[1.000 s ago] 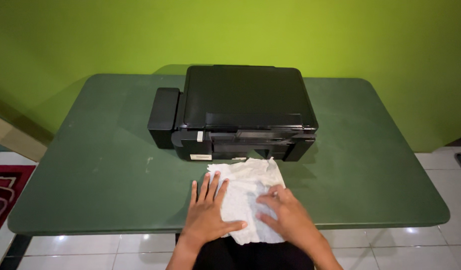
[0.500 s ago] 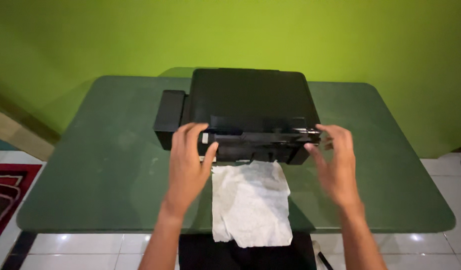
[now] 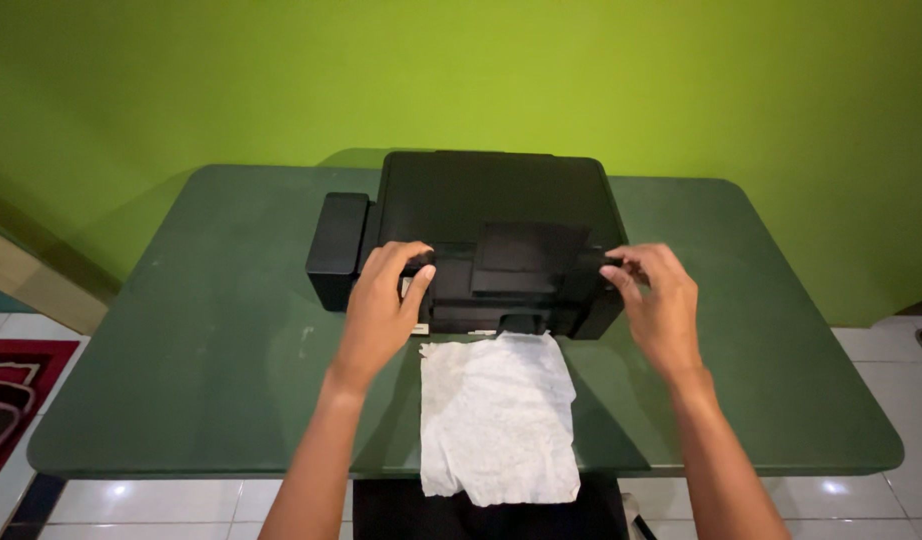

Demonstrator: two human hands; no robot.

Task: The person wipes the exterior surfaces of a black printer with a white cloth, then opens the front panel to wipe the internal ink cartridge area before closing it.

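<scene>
A black printer (image 3: 491, 200) sits at the middle of a dark green table (image 3: 211, 340), with a black side tank (image 3: 336, 245) on its left. My left hand (image 3: 386, 300) grips the printer's front left corner. The front right corner is held by my right hand (image 3: 656, 300). Between my hands a dark front panel (image 3: 526, 260) is tilted up. A crumpled white cloth (image 3: 496, 415) lies flat on the table in front of the printer, reaching over the near edge.
A bright green wall (image 3: 461, 70) stands behind the table. White floor tiles (image 3: 131, 500) show below the near edge, and a red patterned rug (image 3: 1, 390) lies at the far left.
My hands left the white cloth and moved up to the printer's front corners. The front panel has since lifted between them.
</scene>
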